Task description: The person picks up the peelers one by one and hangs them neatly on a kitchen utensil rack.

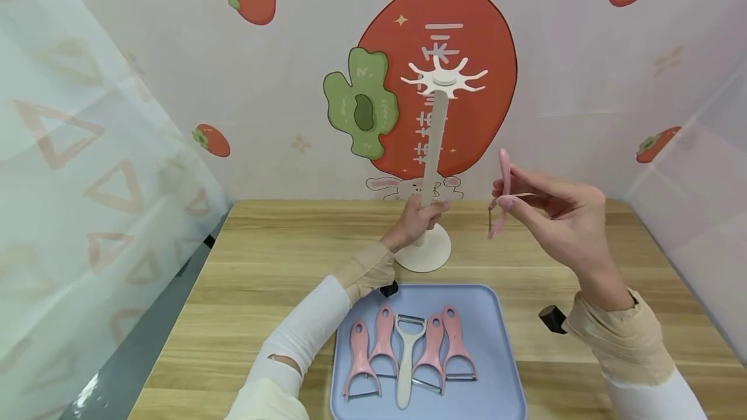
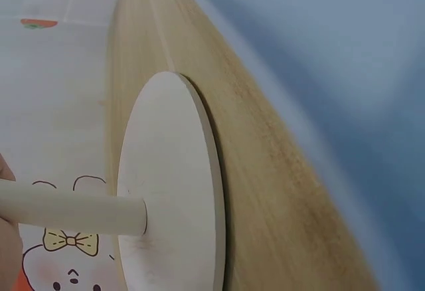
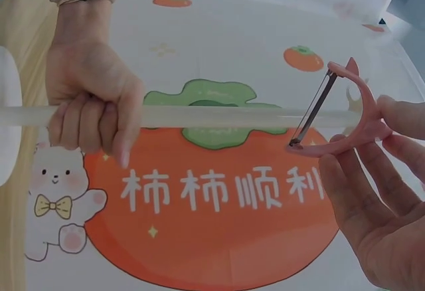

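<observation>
My left hand (image 1: 415, 220) grips the pole of a white stand (image 1: 434, 148) low down, fingers wrapped around it. The stand's round base (image 2: 169, 171) rests on the wooden table, and a ring of curved hooks (image 1: 445, 80) tops it. To the right of the pole, my right hand (image 1: 560, 212) pinches a pink peeler (image 3: 358, 131) between thumb and fingers, raised above the table. Its handle points up in the head view, and its metal blade (image 3: 312, 108) faces the pole in the right wrist view.
A blue tray (image 1: 496, 342) lies in front of the stand. In it are several pink peelers (image 1: 360, 349) and one white peeler (image 1: 405, 355). Behind the table (image 1: 280, 264) hangs a printed backdrop (image 1: 292, 83); a pale curtain (image 1: 105, 148) stands on the left.
</observation>
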`<state>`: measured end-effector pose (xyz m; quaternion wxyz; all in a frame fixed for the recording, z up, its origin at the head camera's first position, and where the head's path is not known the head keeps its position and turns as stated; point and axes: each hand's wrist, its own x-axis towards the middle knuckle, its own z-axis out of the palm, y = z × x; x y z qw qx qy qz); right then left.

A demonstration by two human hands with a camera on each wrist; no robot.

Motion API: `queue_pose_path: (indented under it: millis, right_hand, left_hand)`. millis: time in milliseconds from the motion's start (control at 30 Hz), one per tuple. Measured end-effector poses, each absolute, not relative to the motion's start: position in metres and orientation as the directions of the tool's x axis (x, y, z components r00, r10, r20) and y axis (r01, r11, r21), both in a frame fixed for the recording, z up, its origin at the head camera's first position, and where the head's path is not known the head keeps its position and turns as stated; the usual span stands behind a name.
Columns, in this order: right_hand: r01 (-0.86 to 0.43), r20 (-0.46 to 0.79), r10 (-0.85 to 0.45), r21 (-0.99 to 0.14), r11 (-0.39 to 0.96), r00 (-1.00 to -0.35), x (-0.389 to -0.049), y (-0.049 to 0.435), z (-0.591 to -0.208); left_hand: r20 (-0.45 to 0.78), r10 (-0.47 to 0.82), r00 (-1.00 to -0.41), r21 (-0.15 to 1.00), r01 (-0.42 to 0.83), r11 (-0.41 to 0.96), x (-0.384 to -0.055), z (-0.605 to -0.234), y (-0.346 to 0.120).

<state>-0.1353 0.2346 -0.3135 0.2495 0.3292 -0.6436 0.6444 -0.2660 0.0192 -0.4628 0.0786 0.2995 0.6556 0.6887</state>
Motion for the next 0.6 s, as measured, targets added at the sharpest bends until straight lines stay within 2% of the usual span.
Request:
queue_pose_path:
  millis: [267, 467, 600]
  right_hand:
    - [-0.755, 0.763, -0.053, -0.645, -0.113, -0.644, -0.133, 0.233, -0.302]
    - [-0.769, 0.778, -0.034, -0.627, -0.125, -0.628, -0.134, 0.231, -0.295]
    - [-0.762, 0.769, -0.017, -0.636, -0.123, -0.639, -0.138, 0.227, -0.291]
  left_hand:
    - [0.253, 0.514, -0.82, 0.967, 0.23, -0.109, -0.264, -0.461, 0.017]
    - [0.252, 0.515, -0.819, 0.967, 0.231, -0.107, -0.267, -0.461, 0.018]
    - [0.26, 0.517, -0.816, 0.966, 0.227, -0.126, -0.269, -0.461, 0.017]
